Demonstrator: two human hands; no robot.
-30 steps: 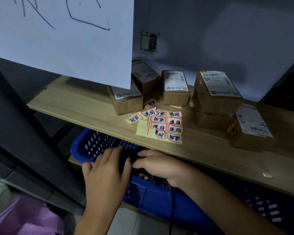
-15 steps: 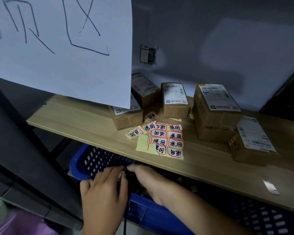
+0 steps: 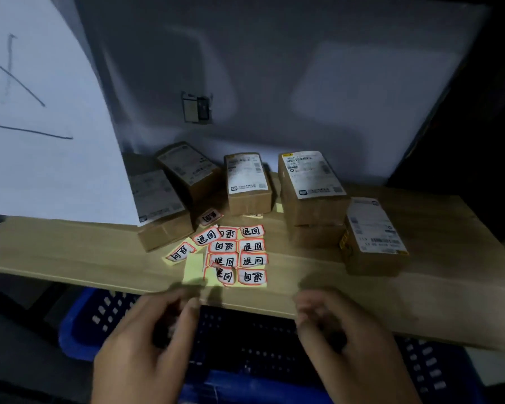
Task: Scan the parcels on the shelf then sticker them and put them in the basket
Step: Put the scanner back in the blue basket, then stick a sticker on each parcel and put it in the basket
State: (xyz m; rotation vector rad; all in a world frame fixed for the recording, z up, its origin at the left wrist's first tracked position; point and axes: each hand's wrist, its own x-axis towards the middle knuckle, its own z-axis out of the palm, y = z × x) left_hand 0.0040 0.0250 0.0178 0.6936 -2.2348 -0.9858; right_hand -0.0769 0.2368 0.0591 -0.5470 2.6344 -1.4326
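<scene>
Parcels — five, I'm counting, all sitting beyond my hands on the shelf, none in the basket beneath. Stickers lying just ahead. Left hand and right hand hovering blurred — loosely curled, can't tell abt any grip.

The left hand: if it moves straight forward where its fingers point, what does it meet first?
Probably the front edge of the shelf, then the sticker sheet; the left hand is blurred, so depth is uncertain.

Both hands' fingers motion-blurred, grip unreadable; hanging paper hides leftmost parcel partly.
</scene>
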